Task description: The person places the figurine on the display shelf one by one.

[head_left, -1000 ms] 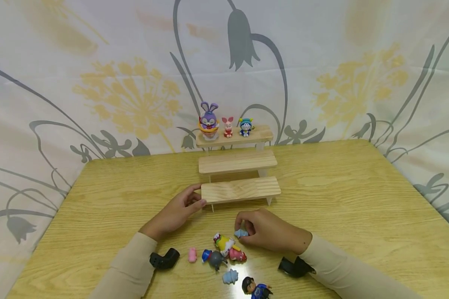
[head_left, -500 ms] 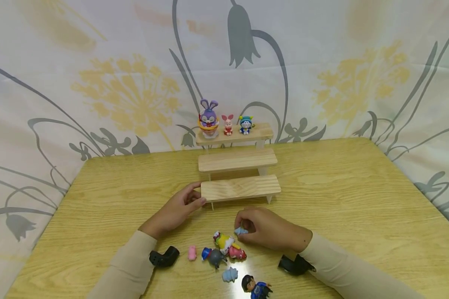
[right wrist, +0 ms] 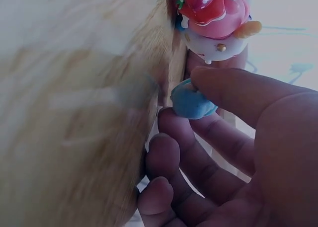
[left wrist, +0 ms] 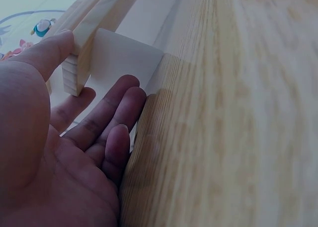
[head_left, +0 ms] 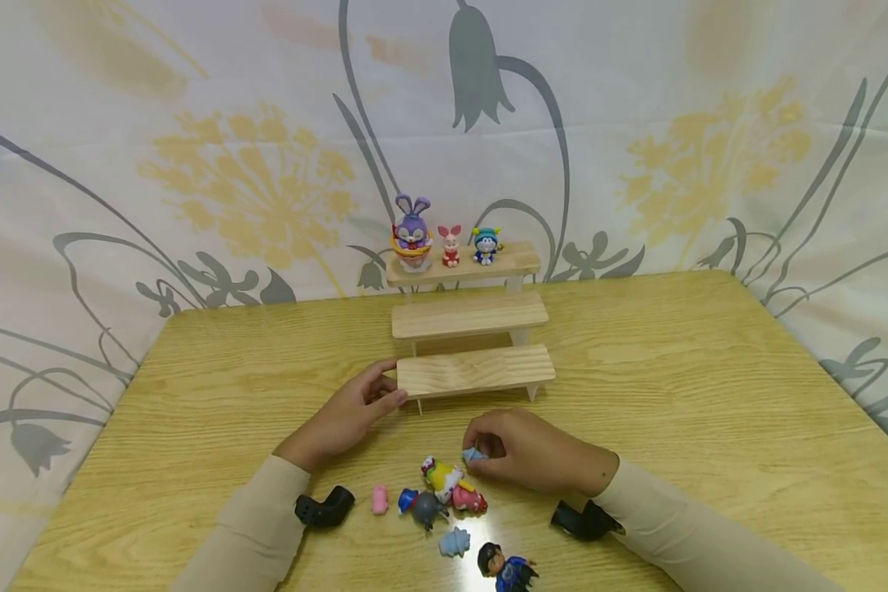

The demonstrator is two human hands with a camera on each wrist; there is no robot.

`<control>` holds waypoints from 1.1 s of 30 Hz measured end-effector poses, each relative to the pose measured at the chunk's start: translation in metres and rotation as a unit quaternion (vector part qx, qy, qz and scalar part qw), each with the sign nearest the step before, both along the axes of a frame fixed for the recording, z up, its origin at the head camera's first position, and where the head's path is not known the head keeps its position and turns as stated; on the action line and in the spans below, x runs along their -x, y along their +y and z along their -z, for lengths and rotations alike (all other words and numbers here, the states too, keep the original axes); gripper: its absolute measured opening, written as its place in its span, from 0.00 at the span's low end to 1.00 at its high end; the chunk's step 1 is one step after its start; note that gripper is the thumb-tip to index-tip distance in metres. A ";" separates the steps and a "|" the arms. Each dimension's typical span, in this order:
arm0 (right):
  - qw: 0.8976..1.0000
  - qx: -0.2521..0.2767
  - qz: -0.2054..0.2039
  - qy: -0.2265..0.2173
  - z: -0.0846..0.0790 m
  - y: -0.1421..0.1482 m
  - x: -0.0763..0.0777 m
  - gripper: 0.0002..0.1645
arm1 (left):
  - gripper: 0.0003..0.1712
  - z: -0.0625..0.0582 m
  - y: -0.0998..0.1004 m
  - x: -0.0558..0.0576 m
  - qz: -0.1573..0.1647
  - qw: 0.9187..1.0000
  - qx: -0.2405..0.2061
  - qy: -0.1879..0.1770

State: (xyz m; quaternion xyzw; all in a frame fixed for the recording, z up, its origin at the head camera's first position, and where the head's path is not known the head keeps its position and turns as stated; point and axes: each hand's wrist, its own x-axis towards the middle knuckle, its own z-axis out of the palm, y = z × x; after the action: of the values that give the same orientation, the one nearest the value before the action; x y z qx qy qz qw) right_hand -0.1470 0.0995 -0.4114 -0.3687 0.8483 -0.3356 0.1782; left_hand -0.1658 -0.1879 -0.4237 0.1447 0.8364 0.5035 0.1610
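My left hand (head_left: 351, 415) holds the left end of the lowest step of a three-step wooden display stand (head_left: 477, 372). In the left wrist view, the thumb lies on the board's end (left wrist: 77, 70) and the index finger reaches under it, the other fingers loosely bent below. In front of the stand, my right hand (head_left: 536, 450) pinches a small light blue figurine (right wrist: 191, 100) between thumb and fingers, low at the tabletop; the fingers partly hide it. Just left of that hand lie a yellow-and-white figurine (head_left: 440, 477) and a pink-red one (head_left: 469, 499).
A purple rabbit (head_left: 412, 234), a piglet (head_left: 450, 247) and a blue-hatted figurine (head_left: 486, 247) stand on the top step. Nearer lie a grey figurine (head_left: 425, 510), a pink one (head_left: 380, 499), another light blue one (head_left: 455, 542) and a black-haired doll (head_left: 506, 569). A patterned cloth (head_left: 281, 189) hangs behind.
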 end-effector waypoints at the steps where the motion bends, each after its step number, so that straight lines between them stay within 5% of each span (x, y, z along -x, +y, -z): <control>1: 1.000 0.002 0.000 -0.002 0.000 0.000 0.000 0.03 | 0.39 0.000 0.000 0.000 0.000 1.000 0.000 -0.001; 33: 0.999 0.032 -0.015 -0.018 -0.003 0.001 -0.001 0.04 | 0.39 -0.001 0.002 0.000 -0.010 1.000 0.011 0.003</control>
State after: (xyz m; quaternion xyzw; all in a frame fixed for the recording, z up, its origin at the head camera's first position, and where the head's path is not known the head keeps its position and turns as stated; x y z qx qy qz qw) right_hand -0.1464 0.1010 -0.4088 -0.3806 0.8286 -0.3660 0.1862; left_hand -0.1661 -0.1863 -0.4225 0.1358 0.8438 0.4955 0.1551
